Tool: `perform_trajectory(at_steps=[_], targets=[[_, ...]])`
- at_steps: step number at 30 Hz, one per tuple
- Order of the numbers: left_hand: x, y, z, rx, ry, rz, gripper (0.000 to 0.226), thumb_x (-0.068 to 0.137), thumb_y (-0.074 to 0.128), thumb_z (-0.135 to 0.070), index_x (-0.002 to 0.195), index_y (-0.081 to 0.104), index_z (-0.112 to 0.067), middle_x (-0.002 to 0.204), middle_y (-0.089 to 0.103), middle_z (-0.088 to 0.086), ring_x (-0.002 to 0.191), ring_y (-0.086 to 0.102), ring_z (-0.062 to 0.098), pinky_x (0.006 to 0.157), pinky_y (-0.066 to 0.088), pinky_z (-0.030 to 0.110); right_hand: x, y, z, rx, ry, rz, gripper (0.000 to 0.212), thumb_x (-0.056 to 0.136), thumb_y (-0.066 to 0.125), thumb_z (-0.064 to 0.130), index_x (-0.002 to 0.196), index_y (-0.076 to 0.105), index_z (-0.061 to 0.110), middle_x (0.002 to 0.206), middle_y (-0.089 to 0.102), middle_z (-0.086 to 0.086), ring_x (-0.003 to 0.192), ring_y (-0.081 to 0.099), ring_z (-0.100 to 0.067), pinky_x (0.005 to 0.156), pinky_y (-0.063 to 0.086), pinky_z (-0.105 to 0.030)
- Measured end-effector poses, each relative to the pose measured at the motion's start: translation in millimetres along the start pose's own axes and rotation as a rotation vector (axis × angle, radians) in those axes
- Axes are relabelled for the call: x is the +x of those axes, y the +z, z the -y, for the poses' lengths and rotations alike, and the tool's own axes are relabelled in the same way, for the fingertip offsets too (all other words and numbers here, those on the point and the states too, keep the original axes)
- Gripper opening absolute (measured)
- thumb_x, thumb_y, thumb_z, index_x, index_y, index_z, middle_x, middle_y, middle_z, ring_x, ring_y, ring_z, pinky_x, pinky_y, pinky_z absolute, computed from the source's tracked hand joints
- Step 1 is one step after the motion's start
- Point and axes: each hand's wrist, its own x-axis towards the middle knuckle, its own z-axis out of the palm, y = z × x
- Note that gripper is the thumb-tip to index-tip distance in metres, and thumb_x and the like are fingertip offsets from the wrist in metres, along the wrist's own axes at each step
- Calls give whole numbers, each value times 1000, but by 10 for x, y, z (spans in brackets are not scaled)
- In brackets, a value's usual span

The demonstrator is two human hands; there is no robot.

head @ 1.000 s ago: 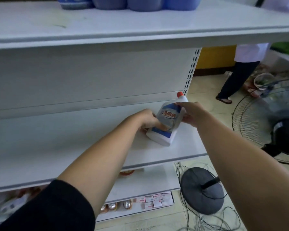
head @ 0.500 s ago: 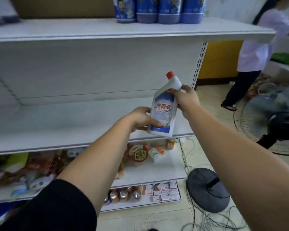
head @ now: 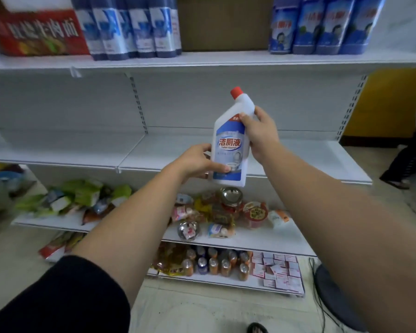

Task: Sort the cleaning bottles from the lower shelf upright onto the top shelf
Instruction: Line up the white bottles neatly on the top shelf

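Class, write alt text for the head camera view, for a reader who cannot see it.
A white plastic cleaning bottle with a red cap is held nearly upright before white metal shelves, left hand at its base, right hand near its neck. Blue bottles stand on the top shelf.

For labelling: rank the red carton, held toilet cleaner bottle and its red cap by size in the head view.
1. red carton, cut off by the frame.
2. toilet cleaner bottle; nearer the camera, so unsure.
3. red cap.
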Motion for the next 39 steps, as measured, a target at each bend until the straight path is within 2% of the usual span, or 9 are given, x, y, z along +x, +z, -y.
perform_trajectory(at_steps=[3,7,13,19,23,27,31,35,39], targets=[[-328,-470,81,-20,3,-83,57,72,89,-19,122,62,-24,112,73,1,103,70,18,82,60,37,-183,520,150,39,-30,115,39,97,62,16,135,56,12,117,69,-15,99,72,-30,82,62,-44],[-685,-1052,141,-39,27,-225,51,71,90,-17,113,61,-28,111,73,1,99,71,18,82,60,37,-346,1213,388,86,-82,250,39,98,61,16,136,55,12,114,69,-13,90,71,-22,73,62,-35],[-953,-1871,215,-82,57,-411,62,70,90,-15,123,60,-19,115,72,4,103,72,21,81,61,38,-359,2219,690,151,-142,405,40,96,63,15,136,56,12,117,69,-14,93,72,-26,80,62,-42],[-943,-2705,132,-69,124,-598,53,73,89,-16,118,61,-22,114,72,4,105,70,20,86,61,42,-105,3157,1076,198,-221,568,41,98,62,17,138,53,16,121,66,-11,102,70,-25,84,62,-42],[-801,-3269,68,-19,155,-735,58,73,89,-24,123,62,-23,114,72,0,106,69,19,92,58,46,145,3767,1334,276,-275,638,39,97,61,12,135,52,12,122,64,-13,102,69,-26,81,62,-39],[-634,-3765,90,-18,174,-835,55,75,88,-24,122,61,-24,113,72,-1,105,69,18,92,59,45,334,4340,1482,306,-286,716,43,98,60,12,139,49,14,120,64,-13,98,70,-23,79,63,-37],[-535,-4245,186,-15,155,-890,54,75,88,-30,122,61,-28,115,71,-2,107,68,18,90,60,44,475,4881,1517,327,-289,755,38,97,62,10,134,54,13,114,66,-12,88,70,-20,71,62,-30],[-488,-4812,357,-19,137,-907,56,74,89,-28,123,62,-26,115,72,-2,107,70,18,90,60,42,575,5506,1479,361,-278,778,25,96,61,6,117,55,17,116,67,-16,100,70,-29,85,61,-43],[-511,-5423,606,-8,155,-921,56,74,89,-28,123,61,-26,115,72,-2,105,70,16,85,61,38,582,6163,1443,373,-286,789,34,96,62,8,129,54,14,120,65,-12,101,69,-26,84,62,-42]])
